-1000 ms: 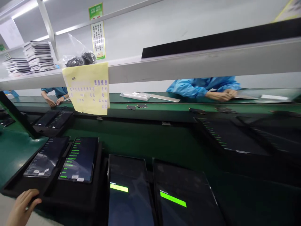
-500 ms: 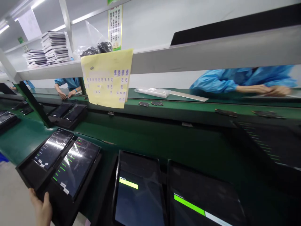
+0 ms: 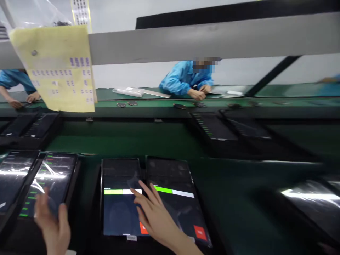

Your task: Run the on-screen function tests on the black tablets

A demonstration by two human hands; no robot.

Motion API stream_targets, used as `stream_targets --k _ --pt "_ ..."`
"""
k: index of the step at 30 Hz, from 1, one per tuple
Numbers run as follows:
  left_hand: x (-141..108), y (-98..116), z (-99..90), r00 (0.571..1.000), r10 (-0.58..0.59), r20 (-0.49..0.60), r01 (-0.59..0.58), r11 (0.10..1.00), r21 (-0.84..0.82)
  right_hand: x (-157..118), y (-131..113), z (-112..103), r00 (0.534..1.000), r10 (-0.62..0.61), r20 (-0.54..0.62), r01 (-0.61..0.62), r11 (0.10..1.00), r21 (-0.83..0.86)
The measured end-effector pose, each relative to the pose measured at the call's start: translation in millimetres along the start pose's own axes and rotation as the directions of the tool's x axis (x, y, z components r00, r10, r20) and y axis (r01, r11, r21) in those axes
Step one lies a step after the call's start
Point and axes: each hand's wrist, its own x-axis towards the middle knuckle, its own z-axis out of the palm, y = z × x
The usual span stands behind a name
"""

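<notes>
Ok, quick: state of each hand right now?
Left hand: open, holding nothing, by glossy black tablet with green text.
Right hand: open, above two flat black tablets; contact unclear.

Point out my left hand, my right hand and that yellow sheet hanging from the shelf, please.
Left hand (image 3: 51,220): head view, on the middle of the hand.
Right hand (image 3: 156,214): head view, on the middle of the hand.
Yellow sheet (image 3: 57,79): head view, near the middle of its front.

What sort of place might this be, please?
Probably an electronics factory line: tablet-like devices showing coloured bars, a long green bench, and a blue-clad co-worker across it.
</notes>
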Motion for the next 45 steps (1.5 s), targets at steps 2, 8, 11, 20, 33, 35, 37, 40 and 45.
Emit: stream_targets --k 2,8,11,20,33,35,37,40,45 --pt "-7 18 23.7 0.963 -0.007 0.271 0.038 0.993 -0.108 9 -3 7 1.000 0.014 0.020 -0.014 1.000 0.009" --pt "-21 4 57.6 0.813 0.043 0.580 0.070 0.983 -0.171 -8 20 -15 0.989 0.109 0.098 -0.110 0.994 0.015" --pt "-21 -8 64.9 0.812 0.169 0.559 -0.080 0.980 -0.180 -30 43 -37 0.951 0.298 -0.080 -0.303 0.952 -0.054" --pt "-20 -14 79.0 0.754 0.346 0.559 -0.329 0.935 -0.135 -85 81 -37 0.865 0.448 -0.227 -0.488 0.856 -0.170" --pt "-25 -29 80.3 0.675 0.427 0.602 -0.491 0.869 -0.066 -133 79 -37 0.479 0.791 -0.381 -0.815 0.562 0.143" --pt "-24 -26 80.4 0.688 0.427 0.587 -0.488 0.871 -0.062 -140 74 -33 0.477 0.796 -0.373 -0.812 0.561 0.158" --pt "-22 -22 80.1 0.699 0.424 0.576 -0.483 0.874 -0.057 -144 70 -28 0.478 0.795 -0.374 -0.811 0.563 0.159" --pt "-20 -18 80.0 0.706 0.425 0.566 -0.490 0.871 -0.042 -146 68 -20 0.485 0.794 -0.365 -0.816 0.562 0.139" --pt "-23 -26 82.2 0.713 0.403 0.574 -0.479 0.878 -0.022 -135 75 -11 0.475 0.828 -0.300 -0.828 0.535 0.166"
